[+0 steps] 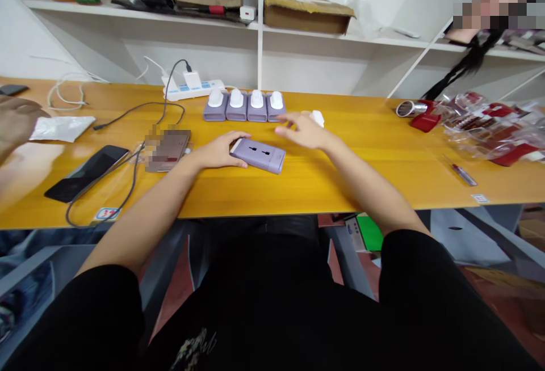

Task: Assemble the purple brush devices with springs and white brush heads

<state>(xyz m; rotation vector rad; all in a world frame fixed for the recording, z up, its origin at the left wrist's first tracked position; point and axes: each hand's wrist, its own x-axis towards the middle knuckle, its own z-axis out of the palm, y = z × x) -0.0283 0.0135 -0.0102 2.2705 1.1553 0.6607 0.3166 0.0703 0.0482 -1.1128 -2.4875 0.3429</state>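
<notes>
A purple box [266,154] with two dark markings on its upper face rests on the table in front of me. My left hand [219,151] grips its left end, thumb on the near side and fingers on the far side. To the right, my right hand [302,131] hovers with fingers apart and nothing in them. Just behind it sits a white plug-like piece [317,118], partly hidden by the hand. Farther back stands a row of several purple boxes [215,113], each topped by a white plug-like piece [237,98].
A power strip [196,91] with chargers stands at the back. To my left lie a black phone [87,173], a grey cable [135,175] and another person's hand [17,123]. Bagged red items [489,121] and a small red-tipped tool [464,175] lie right. Shelves [306,59] rise behind.
</notes>
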